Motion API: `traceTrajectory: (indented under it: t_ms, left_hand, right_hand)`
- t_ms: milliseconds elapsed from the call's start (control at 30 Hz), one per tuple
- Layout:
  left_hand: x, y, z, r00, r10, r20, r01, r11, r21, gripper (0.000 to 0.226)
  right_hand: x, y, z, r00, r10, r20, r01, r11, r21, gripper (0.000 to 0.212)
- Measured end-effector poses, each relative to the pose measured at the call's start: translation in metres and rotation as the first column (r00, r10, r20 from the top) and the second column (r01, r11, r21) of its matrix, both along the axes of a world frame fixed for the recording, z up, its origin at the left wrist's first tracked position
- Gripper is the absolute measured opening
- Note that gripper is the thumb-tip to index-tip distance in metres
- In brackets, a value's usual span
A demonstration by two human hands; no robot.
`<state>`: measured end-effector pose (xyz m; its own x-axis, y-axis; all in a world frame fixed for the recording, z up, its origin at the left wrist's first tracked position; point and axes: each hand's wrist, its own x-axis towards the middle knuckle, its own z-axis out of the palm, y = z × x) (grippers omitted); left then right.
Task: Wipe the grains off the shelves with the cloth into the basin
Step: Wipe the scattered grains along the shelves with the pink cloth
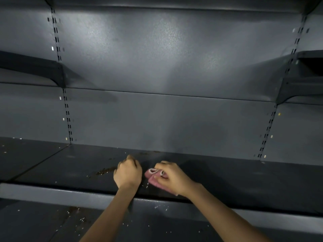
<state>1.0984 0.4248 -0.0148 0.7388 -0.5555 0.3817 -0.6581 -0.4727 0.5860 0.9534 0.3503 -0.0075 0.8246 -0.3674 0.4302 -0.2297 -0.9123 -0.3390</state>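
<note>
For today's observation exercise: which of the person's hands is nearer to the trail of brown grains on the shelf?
Left. The left hand sits just right of the brown grains; the right hand, gripping the pink cloth, is farther right.

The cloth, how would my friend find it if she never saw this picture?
Look at the long dark grey shelf running across the middle, where two hands meet. The cloth is bunched under the right hand, just right of the left hand, a curled fist. It is the only pink thing there; the grains nearby are tiny specks.
</note>
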Motion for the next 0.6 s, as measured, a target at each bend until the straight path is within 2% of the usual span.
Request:
traceTrajectory:
  t_ms: [100,167,233,333,367,433,500,600]
  left_hand:
    - [0.001,0.000,-0.001,1.000,0.008,-0.022,-0.008,1.000,-0.011,0.022]
    - [0.000,0.000,-0.002,1.000,0.002,-0.005,-0.002,1.000,-0.007,0.021]
    - [-0.001,-0.001,-0.002,1.000,0.007,0.016,-0.008,1.000,0.005,0.021]
    - [-0.002,-0.001,-0.003,0.998,-0.003,0.058,0.001,1.000,0.023,0.020]
    - [-0.003,-0.001,-0.002,0.998,-0.007,0.066,0.005,1.000,0.029,0.020]
    - [-0.003,-0.002,-0.002,0.998,-0.006,0.063,0.004,1.000,0.031,0.020]
    - [-0.001,-0.001,-0.003,0.999,-0.004,0.037,0.004,1.000,0.012,0.019]
    - [0.001,-0.001,-0.004,1.000,0.000,0.011,0.000,1.000,-0.012,0.019]
  right_hand:
    - [0.010,0.017,-0.009,0.992,0.119,-0.050,-0.116,0.992,0.049,0.006]
    - [0.018,0.011,-0.011,0.996,0.027,-0.083,-0.025,0.999,0.034,0.020]
    - [0.020,-0.002,-0.006,0.982,-0.140,-0.127,0.141,0.990,-0.004,0.017]
    - [0.020,-0.017,0.000,0.964,-0.250,-0.088,0.244,0.967,-0.066,0.015]
    - [0.019,-0.018,0.002,0.971,-0.234,-0.056,0.230,0.971,-0.059,0.012]
    - [0.014,-0.010,0.006,0.996,-0.078,-0.037,0.078,0.997,-0.004,0.005]
    - [0.011,0.005,0.006,0.992,0.057,-0.116,-0.053,0.998,0.042,0.012]
    - [0.013,0.004,-0.010,0.991,0.061,-0.115,-0.059,0.998,0.027,0.006]
